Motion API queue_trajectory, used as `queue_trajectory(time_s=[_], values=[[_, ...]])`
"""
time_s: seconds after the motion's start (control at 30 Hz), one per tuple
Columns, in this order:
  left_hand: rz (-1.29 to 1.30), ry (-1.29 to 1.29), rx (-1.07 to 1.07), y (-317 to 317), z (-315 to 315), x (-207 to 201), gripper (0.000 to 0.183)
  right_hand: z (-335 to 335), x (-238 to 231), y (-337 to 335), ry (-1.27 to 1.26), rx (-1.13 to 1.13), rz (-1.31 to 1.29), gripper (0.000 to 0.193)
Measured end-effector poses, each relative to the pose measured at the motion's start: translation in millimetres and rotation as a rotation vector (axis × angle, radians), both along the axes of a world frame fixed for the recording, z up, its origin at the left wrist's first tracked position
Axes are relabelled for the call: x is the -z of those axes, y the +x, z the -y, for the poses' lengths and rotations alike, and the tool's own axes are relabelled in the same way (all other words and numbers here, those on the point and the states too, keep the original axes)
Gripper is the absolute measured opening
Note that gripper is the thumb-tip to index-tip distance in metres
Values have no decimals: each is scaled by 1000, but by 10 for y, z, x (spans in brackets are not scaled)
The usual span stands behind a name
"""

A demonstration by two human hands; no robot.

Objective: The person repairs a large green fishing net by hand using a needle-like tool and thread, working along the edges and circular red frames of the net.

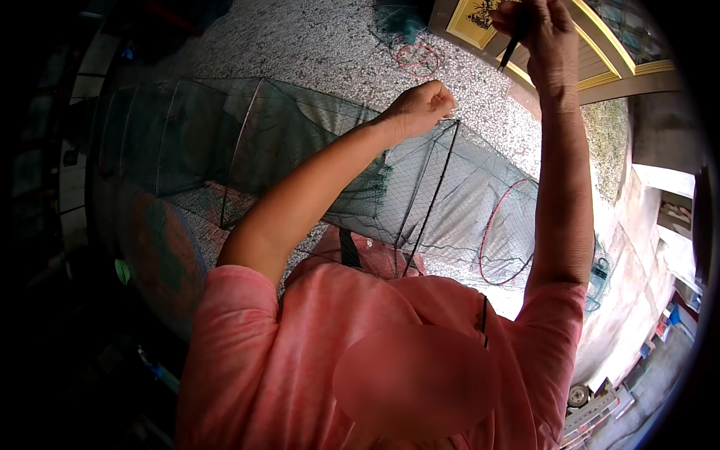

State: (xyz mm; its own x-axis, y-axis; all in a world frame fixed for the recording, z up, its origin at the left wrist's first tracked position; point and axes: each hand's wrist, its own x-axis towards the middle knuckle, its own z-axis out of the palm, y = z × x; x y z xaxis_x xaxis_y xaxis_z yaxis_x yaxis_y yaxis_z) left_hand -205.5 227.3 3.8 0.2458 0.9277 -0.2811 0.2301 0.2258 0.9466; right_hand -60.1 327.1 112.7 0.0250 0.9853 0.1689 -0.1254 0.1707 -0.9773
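Observation:
A long fish trap of dark green netting (300,135), stretched over a row of frames, runs across the view in front of me. My left hand (420,109) is closed in a pinch at the net's upper edge, beside the corner of a black frame bar (437,187). Raised high at the upper right, my right hand (541,30) grips a dark, slender, pointed tool (510,52) whose tip slants down to the left. Its exact kind does not show. Inside the net's right part is a red hoop (487,234).
Speckled flooring (315,45) lies beyond the net. Another bundle of green netting (397,22) with a red ring (418,58) is at the top. A yellow-and-brown panelled door (592,60) stands upper right. A round reddish tabletop-like surface (161,255) is at the left.

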Motion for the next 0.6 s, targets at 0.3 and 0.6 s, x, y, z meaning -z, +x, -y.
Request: queue_trajectory(time_s=[0.3,0.6], values=[[-173,498,424,108,94,-427,22,-473,-787,1898,838,-24,963,7],[235,263,89,280,553,-807,24,219,475,1088,-388,-401,789,31]])
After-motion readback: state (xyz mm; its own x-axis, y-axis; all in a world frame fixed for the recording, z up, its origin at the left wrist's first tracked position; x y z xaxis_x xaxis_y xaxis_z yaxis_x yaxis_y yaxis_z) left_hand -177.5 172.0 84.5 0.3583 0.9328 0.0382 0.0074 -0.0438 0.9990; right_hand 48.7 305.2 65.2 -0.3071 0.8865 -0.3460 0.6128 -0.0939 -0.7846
